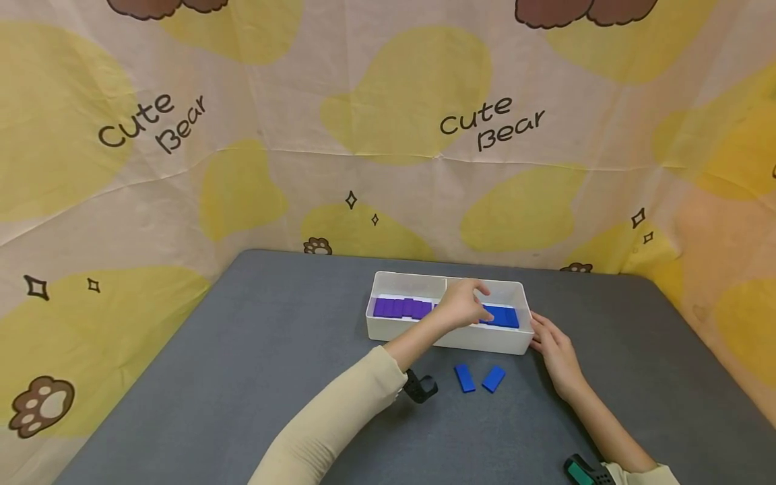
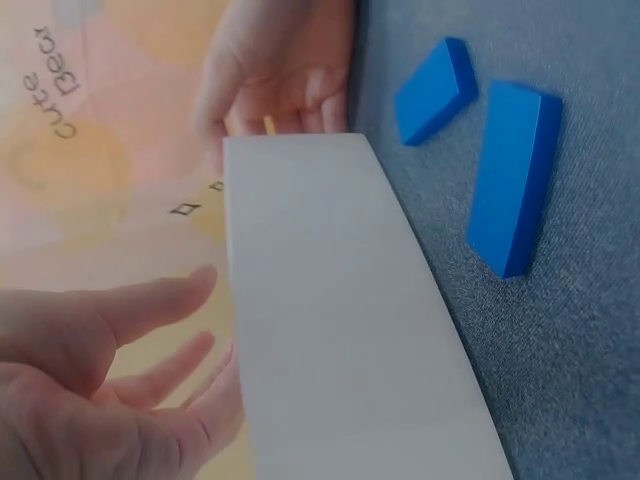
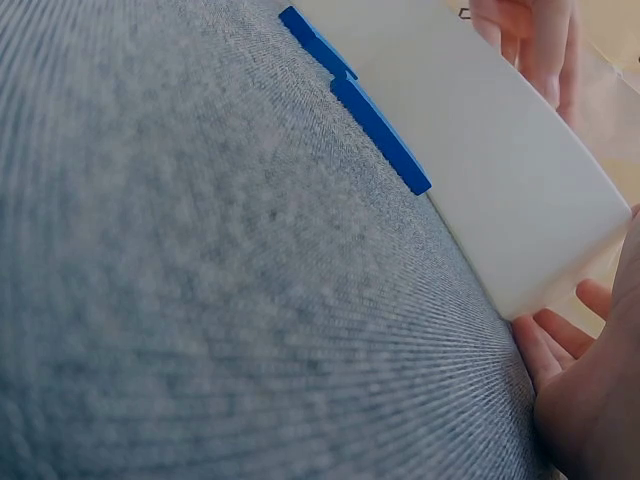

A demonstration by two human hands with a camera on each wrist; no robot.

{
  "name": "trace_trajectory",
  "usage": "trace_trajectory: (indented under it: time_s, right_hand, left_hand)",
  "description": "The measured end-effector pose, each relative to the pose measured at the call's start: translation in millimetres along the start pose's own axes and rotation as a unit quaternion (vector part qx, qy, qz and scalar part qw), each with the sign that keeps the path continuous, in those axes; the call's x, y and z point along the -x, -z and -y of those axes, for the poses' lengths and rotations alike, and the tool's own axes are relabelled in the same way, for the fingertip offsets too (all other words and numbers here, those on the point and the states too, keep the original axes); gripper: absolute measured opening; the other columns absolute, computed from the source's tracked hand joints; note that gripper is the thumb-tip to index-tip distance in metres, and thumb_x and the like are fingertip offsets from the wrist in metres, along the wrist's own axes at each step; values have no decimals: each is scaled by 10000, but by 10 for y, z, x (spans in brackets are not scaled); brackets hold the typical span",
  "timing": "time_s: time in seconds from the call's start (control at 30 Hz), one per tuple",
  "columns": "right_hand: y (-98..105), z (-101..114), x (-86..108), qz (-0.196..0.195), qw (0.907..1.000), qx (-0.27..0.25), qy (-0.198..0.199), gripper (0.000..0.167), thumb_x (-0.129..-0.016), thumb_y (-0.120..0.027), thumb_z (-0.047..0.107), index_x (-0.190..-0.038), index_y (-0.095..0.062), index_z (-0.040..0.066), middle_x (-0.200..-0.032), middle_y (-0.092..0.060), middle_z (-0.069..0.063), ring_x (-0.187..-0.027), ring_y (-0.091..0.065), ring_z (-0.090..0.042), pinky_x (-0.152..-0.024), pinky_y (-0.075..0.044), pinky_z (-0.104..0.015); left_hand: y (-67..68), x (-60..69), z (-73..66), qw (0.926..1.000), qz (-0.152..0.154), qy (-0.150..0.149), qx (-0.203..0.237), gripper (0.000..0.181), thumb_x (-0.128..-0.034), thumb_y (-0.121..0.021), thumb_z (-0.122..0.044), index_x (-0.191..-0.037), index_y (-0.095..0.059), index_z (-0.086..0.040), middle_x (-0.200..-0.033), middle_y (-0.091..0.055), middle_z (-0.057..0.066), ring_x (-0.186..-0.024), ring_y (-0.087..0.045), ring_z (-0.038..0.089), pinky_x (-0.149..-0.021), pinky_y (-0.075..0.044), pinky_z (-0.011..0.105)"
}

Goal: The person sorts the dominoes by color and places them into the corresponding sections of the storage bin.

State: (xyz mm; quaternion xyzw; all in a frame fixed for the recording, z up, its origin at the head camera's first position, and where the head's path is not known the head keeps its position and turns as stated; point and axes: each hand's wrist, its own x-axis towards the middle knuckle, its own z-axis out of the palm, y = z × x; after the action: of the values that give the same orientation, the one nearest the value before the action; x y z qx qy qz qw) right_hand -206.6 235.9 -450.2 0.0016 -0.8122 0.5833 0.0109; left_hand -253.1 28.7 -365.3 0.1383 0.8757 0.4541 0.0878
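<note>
A long white divided box (image 1: pixel 479 340) stands on the table. Purple blocks (image 1: pixel 402 308) lie in a row in its left compartment, and blue blocks (image 1: pixel 503 316) fill part of the right one. My left hand (image 1: pixel 463 304) hangs over the right compartment, thumb and fingers spread apart; its fingertips are partly hidden behind the front wall in the left wrist view. My right hand (image 1: pixel 556 353) touches the box's right end with its fingers extended. In front of the box lie two loose blue blocks, the left block (image 1: pixel 465 378) and the right block (image 1: pixel 494 378).
The grey table (image 1: pixel 291 350) extends to both sides of the box. A patterned cloth (image 1: pixel 388 135) hangs behind the table. A black strap (image 1: pixel 420 387) is at my left wrist, and a black and green device (image 1: pixel 585 470) at my right.
</note>
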Motion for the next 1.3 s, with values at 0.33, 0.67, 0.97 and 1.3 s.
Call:
trace_trajectory:
  time_s: [0.33,0.67,0.97,1.3]
  right_hand:
    - [-13,9,-5,41,10000,71,-31,618,-1160,-315,347,-1600,-335,-87,-1602,-394,-344,-961,-515,206,-854,-447,-22]
    - [-12,2,-2,20,10000,33,4,615,-1159,-316,341,-1599,-337,-89,-1596,-403,-345,-967,-518,208,-858,-449,-22]
    - [-2,-3,4,33,10000,58,45,612,-1160,-315,341,-1597,-344,-86,-1594,-409,-342,-973,-517,210,-860,-448,-24]
    - [5,5,18,13,10000,60,34,611,-1160,-317,341,-1592,-349,-90,-1597,-401,-344,-969,-516,205,-857,-445,-22]
  left_hand:
    - [135,304,49,9957,-57,-784,494,329,-870,-846,-55,-1178,-751,12,-948,-751,120,-762,-667,105,-603,-471,176]
    - [112,581,149,9942,-29,-833,684,281,-875,-845,-81,-1130,-765,6,-940,-768,123,-805,-704,138,-667,-534,171]
    - [-16,683,386,9944,3,-832,646,253,-853,-860,-68,-1064,-766,35,-859,-744,93,-728,-614,34,-646,-489,158]
    - [-70,758,540,9972,105,-704,247,299,-819,-900,-68,-1043,-749,59,-774,-669,24,-694,-516,17,-598,-417,167]
